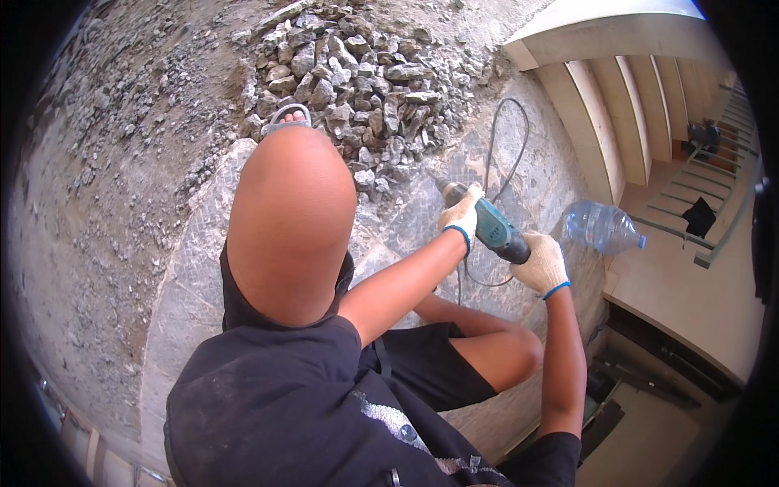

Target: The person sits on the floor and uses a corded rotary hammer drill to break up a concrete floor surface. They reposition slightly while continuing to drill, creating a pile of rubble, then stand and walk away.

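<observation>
A teal and black power drill [496, 230] lies across the space between my two hands, its nose pointing to the far left, low over the stone-slab floor. My left hand [461, 214], in a cream knitted work glove with a blue cuff, is closed around its front part. My right hand [541, 265], gloved the same way, is closed on the dark rear end of the tool; the fingers are partly hidden. A thin dark cable [526, 130] loops on the floor behind the drill, and another stretch of it curves below the body.
Broken grey stones [357, 89] are heaped ahead, with gravel [146, 162] spread to the left. A large clear plastic bottle [599, 228] lies right of my hands. Pale steps [592, 130] rise at the far right, and a green metal ladder-like frame [703, 258] stands there.
</observation>
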A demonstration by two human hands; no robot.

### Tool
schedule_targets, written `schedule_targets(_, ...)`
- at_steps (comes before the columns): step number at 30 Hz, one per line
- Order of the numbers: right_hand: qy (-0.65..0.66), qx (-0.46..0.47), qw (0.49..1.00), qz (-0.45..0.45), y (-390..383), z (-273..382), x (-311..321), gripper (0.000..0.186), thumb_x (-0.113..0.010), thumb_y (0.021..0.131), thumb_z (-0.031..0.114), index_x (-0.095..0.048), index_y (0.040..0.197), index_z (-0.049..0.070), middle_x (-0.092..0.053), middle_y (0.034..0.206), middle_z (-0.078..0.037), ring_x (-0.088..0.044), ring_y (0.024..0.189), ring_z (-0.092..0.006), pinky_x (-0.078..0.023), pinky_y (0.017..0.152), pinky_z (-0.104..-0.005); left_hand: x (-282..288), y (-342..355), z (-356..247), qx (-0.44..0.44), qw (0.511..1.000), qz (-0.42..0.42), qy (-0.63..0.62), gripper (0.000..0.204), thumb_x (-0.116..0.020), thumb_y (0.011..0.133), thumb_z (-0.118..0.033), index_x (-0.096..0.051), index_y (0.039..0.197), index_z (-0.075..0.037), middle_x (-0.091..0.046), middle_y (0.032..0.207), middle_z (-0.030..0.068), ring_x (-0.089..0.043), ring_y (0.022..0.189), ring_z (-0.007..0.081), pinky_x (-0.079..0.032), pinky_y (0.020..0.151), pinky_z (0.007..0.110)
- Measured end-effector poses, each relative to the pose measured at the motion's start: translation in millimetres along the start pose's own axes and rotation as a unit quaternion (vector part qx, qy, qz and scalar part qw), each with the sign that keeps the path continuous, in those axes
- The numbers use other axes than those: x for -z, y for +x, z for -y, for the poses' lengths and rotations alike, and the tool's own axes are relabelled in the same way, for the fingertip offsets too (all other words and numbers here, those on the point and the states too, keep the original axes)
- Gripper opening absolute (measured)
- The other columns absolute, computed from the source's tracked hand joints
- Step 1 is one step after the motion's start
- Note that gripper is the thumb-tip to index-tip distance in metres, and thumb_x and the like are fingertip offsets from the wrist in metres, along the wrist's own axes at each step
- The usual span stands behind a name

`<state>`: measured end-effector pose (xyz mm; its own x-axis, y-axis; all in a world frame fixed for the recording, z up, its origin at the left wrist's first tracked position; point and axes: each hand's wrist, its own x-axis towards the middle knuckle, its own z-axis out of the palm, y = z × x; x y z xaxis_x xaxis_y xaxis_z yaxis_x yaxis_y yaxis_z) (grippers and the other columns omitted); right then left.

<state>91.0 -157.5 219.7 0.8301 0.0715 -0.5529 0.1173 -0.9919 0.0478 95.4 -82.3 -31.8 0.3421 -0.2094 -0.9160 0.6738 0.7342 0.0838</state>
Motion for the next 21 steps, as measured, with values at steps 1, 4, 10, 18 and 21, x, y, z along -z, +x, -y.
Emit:
schedule_targets(1,0.013,-0.003,1.0,0.001,-2,0,-3,0.028,-0.081,0.075,0.022,-0.085,0.099,0.008,-0.081,0.106,-0.023,-0.077,0.105,-0.0478,-0.063,0.096,-0.0548,2,0,1,-0.001,1.0,0.002,0.0,0.081,-0.097,0.085,-0.054,-0.075,0.137,0.004,-0.078,0.13,0.0164,-0.078,0.112,0.0273,-0.061,0.101,0.046)
schedule_targets(4,0.014,0.01,1.0,-0.019,-8,4,-17,0.028,-0.081,0.076,0.022,-0.085,0.1,0.009,-0.081,0.107,-0.023,-0.077,0.104,-0.0473,-0.063,0.095,-0.0549,11,2,2,0.001,1.0,0.008,-0.003,0.076,-0.098,0.087,-0.052,-0.075,0.136,0.002,-0.078,0.126,0.0147,-0.077,0.109,0.0264,-0.062,0.099,0.046)
schedule_targets(10,0.038,-0.017,0.997,-0.058,-25,19,-58,0.029,-0.084,0.075,0.023,-0.084,0.1,0.008,-0.08,0.107,-0.021,-0.077,0.105,-0.0463,-0.063,0.094,-0.0543,31,7,8,0.008,0.998,0.069,0.001,0.062,-0.091,0.092,-0.059,-0.077,0.127,-0.011,-0.078,0.113,0.0125,-0.077,0.099,0.0275,-0.063,0.091,0.049)
schedule_targets(18,0.086,-0.018,0.989,-0.117,-53,33,-122,0.022,-0.084,0.079,0.021,-0.082,0.096,0.008,-0.078,0.104,-0.022,-0.077,0.101,-0.0474,-0.063,0.091,-0.0556,69,18,16,-0.016,0.992,0.123,0.021,0.036,-0.093,0.099,-0.039,-0.078,0.11,-0.01,-0.077,0.098,0.0081,-0.077,0.082,0.0233,-0.066,0.082,0.044)
schedule_targets(21,0.072,-0.049,0.991,-0.1,-55,30,-127,0.028,-0.083,0.076,0.023,-0.082,0.098,0.006,-0.079,0.107,-0.023,-0.079,0.104,-0.0463,-0.064,0.094,-0.0549,72,24,21,-0.015,0.992,0.124,0.03,0.036,-0.093,0.099,-0.039,-0.078,0.111,-0.009,-0.077,0.1,0.0091,-0.077,0.084,0.0233,-0.066,0.083,0.043)
